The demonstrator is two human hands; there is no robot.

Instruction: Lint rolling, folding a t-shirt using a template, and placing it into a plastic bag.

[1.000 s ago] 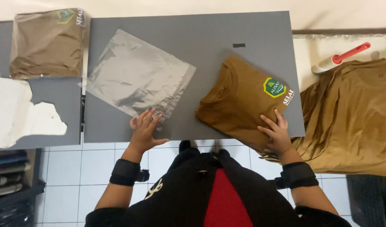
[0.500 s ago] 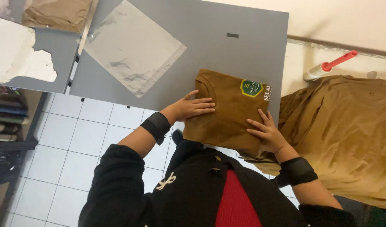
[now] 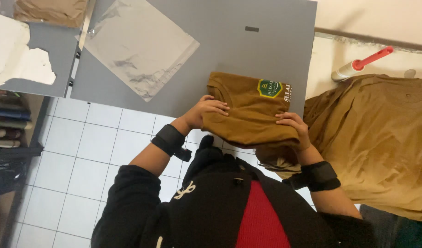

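One folded brown shirt (image 3: 247, 115), soft cotton with a green shield badge, lies at the near edge of the grey desk (image 3: 247, 50), partly overhanging it. Two hands hold it: the left hand (image 3: 206, 110) rests on its left edge with fingers pressed together and curled, the right hand (image 3: 294, 128) grips its right near corner, fingers curled over the fabric. Left of the shirt lies one clear, crinkled plastic bag (image 3: 139, 46). Right of the shirt, one rumpled pile of brown cloth (image 3: 381, 138) and one lint roller (image 3: 360, 64) with a red handle.
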